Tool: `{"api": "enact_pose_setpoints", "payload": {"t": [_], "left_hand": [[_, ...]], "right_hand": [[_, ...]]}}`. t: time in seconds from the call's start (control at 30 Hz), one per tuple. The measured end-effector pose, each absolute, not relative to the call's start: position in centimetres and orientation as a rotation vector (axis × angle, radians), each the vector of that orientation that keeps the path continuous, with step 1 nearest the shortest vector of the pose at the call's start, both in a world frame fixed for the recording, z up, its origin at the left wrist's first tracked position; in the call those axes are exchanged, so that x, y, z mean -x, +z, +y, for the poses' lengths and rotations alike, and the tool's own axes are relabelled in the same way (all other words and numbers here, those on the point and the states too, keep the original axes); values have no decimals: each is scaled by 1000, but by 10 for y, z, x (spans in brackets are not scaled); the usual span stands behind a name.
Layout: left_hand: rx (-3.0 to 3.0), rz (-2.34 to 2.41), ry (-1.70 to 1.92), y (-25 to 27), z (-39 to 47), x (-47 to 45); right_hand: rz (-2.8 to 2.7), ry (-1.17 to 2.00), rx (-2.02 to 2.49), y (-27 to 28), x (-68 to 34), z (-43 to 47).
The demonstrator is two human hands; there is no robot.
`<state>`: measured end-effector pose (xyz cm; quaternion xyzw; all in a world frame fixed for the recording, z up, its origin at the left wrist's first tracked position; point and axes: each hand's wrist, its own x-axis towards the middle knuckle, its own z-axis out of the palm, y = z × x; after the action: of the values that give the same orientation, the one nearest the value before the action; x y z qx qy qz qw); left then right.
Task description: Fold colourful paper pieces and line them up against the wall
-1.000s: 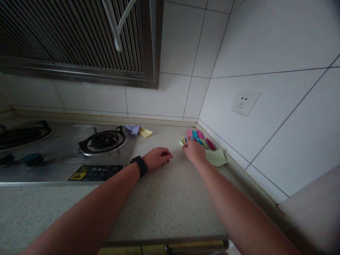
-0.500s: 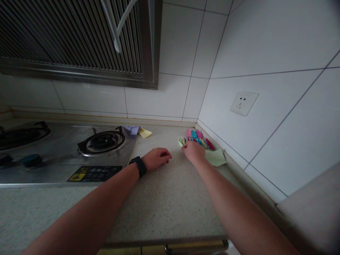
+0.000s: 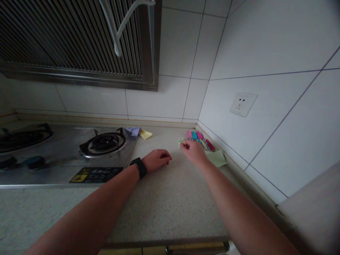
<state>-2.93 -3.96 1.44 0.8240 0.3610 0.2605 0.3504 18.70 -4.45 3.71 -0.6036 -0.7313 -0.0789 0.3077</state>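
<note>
My right hand point(image 3: 195, 151) reaches to the back right corner of the counter, its fingers closed in a pinch. At its fingertips is a small pale green folded paper piece point(image 3: 181, 141). Beside and behind this hand lie several folded paper pieces in colours: a pink one point(image 3: 188, 134), a teal one point(image 3: 194, 135) and a red one point(image 3: 209, 144). My hand hides part of the group. Next to the wrist a flat pale green sheet point(image 3: 217, 158) lies on the counter. My left hand point(image 3: 157, 160) rests on the counter, fingers loosely curled in, with nothing visible in them.
To the left is a gas stove point(image 3: 66, 159) with two burners. A purple paper point(image 3: 134, 131) and a yellow paper point(image 3: 145, 134) lie by its back right corner. A range hood point(image 3: 148, 79) hangs above. Tiled walls and a socket point(image 3: 243, 104) bound the speckled counter point(image 3: 172, 205).
My right hand has shifted slightly left, its fingers at the small pale green piece. My left hand stays in place. The view has moved a little.
</note>
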Motion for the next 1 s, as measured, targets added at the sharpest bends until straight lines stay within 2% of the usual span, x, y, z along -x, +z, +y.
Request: {"api": "enact_pose_setpoints", "payload": {"t": [0.13, 0.23, 0.43, 0.8, 1.0], "left_hand": [[-2306, 966, 652, 18, -43, 30], [-2483, 978, 625, 21, -47, 31], [-2704, 1170, 631, 21, -35, 42], [-2412, 1945, 390, 34, 75, 65], [-2404, 1960, 290, 25, 108, 74]], "right_hand": [[-2326, 32, 1263, 28, -180, -51], [-2448, 101, 1227, 21, -178, -50], [-2422, 91, 1262, 20, -184, -43], [-2529, 66, 1265, 23, -184, -42], [-2510, 29, 1349, 26, -189, -39]]}}
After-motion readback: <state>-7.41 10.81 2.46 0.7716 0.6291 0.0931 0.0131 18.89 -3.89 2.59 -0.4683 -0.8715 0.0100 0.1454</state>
